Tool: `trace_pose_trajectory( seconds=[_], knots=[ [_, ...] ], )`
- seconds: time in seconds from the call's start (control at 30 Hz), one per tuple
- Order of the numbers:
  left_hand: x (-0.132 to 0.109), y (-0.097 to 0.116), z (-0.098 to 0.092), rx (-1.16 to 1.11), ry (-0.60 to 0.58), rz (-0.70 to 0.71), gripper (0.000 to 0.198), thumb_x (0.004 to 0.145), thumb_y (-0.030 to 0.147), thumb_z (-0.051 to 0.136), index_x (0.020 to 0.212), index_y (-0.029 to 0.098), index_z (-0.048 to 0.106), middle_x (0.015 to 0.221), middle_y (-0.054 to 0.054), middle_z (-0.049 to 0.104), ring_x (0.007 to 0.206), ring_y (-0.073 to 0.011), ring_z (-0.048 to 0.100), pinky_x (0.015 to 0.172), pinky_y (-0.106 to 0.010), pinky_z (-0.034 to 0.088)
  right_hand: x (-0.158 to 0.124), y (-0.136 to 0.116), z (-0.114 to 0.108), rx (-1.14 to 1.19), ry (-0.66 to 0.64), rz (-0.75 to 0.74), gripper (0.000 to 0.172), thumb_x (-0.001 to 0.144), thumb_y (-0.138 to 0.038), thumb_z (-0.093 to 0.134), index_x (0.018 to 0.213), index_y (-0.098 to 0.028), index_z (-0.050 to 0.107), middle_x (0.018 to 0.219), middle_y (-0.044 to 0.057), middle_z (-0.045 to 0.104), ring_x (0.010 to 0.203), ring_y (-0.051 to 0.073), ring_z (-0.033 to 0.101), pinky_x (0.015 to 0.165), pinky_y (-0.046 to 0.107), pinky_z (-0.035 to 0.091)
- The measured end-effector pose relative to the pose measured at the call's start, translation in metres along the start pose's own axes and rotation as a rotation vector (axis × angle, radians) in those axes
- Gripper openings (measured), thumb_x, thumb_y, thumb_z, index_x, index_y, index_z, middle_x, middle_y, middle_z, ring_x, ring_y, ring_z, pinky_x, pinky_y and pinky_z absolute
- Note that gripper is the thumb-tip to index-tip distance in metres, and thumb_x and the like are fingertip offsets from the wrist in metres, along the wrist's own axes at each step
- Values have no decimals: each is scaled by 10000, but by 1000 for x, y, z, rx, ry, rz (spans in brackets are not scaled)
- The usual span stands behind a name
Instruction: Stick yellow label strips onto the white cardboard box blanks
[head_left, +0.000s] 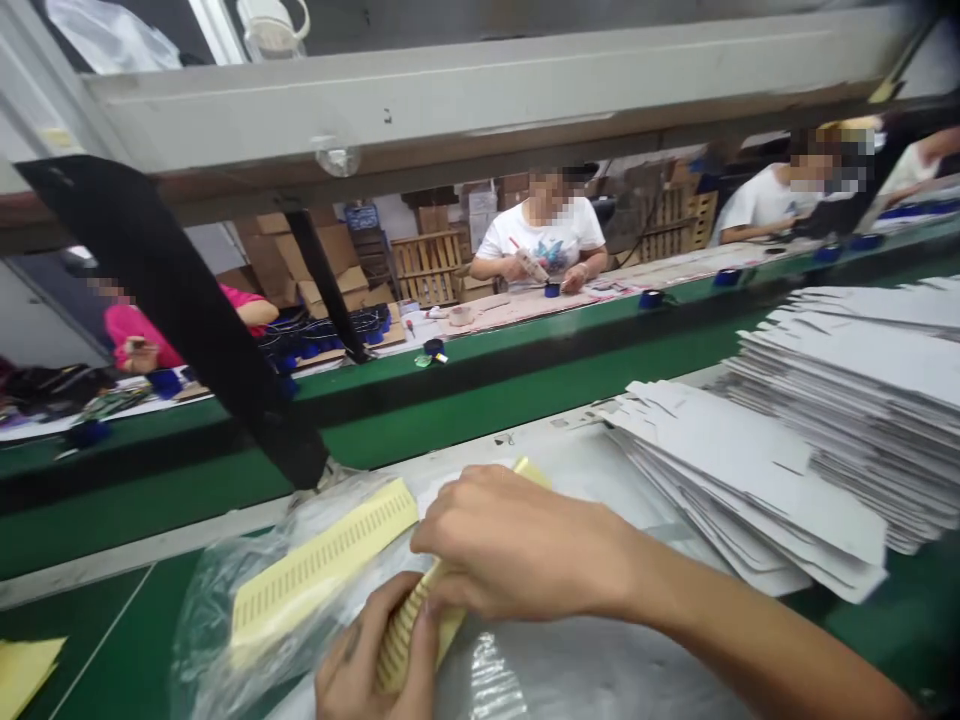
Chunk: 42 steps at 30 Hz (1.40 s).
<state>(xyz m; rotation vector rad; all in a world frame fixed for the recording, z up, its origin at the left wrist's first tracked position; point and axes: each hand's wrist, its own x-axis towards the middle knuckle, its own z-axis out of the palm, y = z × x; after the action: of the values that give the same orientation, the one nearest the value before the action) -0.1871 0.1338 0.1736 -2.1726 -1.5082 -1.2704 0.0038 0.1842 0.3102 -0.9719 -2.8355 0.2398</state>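
My left hand [379,660] is closed around a yellow printed sheet [405,640], thumb on the near side and fingers behind. From the right, my right hand [510,550] pinches the upper end of the same sheet; its palm and bent fingers hide part of it. Another yellow sheet [322,560] with rows of dark print lies to the left, on or in a clear plastic bag [217,600]. Beyond my right hand a small yellow corner [531,472] sticks out. Shiny plastic [600,660] spreads beneath both hands.
Stacks of flat white cardboard [750,470] stand on the right. More yellow paper [26,675] lies at the far left. A green conveyor belt [465,390] carrying small blue-black parts runs across, below a black slanted post [187,330]. Several co-workers sit opposite, one a person in white [540,240].
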Motion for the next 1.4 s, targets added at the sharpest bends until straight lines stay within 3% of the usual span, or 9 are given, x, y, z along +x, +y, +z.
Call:
trace_pose_trajectory(
  seconds=[0.17, 0.47, 0.7, 0.9, 1.07, 1.17, 1.27, 1.4],
  knots=[
    [10, 0, -4, -58, 129, 102, 105, 946, 235, 595, 1041, 203, 628, 866, -19, 739, 738, -144, 726, 774, -221, 574, 8, 4, 13, 77, -8, 6, 171, 864, -113, 582, 758, -181, 697, 748, 29, 710, 696, 162, 598, 572, 266, 278],
    [10, -4, -5, -181, 93, -18, 92, 948, 193, 579, 994, 224, 652, 864, 1, 750, 737, -137, 731, 746, -204, 596, 13, 5, 24, 154, 85, -64, 199, 898, -78, 566, 882, -178, 737, 862, 35, 722, 852, 185, 643, 762, 262, 424],
    [12, -10, -12, -247, 5, -85, 103, 949, 233, 590, 976, 238, 689, 859, 43, 776, 732, -125, 752, 698, -146, 587, 12, -2, 27, 31, 99, -174, 231, 921, -80, 542, 922, -187, 748, 864, 42, 725, 825, 184, 629, 779, 293, 417],
    [11, -12, -7, -248, 28, -10, 142, 947, 186, 569, 1024, 217, 684, 893, 15, 781, 743, -139, 757, 694, -163, 591, 12, -2, 24, 77, 68, -93, 131, 885, -83, 582, 880, -158, 689, 831, 32, 710, 809, 178, 633, 729, 277, 412],
    [11, -11, -8, -268, -4, -74, 145, 948, 214, 585, 1031, 232, 703, 915, 27, 788, 784, -132, 763, 731, -142, 584, 13, -3, 25, 22, 44, -109, 182, 945, -109, 535, 856, -155, 687, 826, 42, 707, 794, 183, 634, 744, 287, 425],
    [13, -12, -11, -311, -45, -129, 133, 956, 245, 588, 1006, 233, 710, 906, 30, 788, 782, -129, 761, 717, -131, 578, 12, -3, 27, 40, 97, -167, 199, 947, -93, 524, 880, -162, 698, 807, 41, 700, 784, 188, 632, 757, 303, 437],
    [16, -12, -13, -350, -93, -147, 123, 962, 255, 582, 988, 235, 700, 850, 45, 778, 720, -112, 747, 648, -118, 565, 8, -1, 23, 275, 189, -204, 182, 948, -100, 535, 913, -167, 700, 879, 49, 726, 868, 186, 650, 810, 293, 467],
    [14, -4, -12, -336, -151, 28, 127, 945, 186, 569, 1007, 256, 656, 835, 71, 756, 671, -94, 724, 659, -149, 562, 9, 17, 14, 578, 408, -4, 120, 934, -168, 579, 944, -190, 696, 1009, 34, 747, 936, 171, 671, 844, 280, 487]
  ],
)
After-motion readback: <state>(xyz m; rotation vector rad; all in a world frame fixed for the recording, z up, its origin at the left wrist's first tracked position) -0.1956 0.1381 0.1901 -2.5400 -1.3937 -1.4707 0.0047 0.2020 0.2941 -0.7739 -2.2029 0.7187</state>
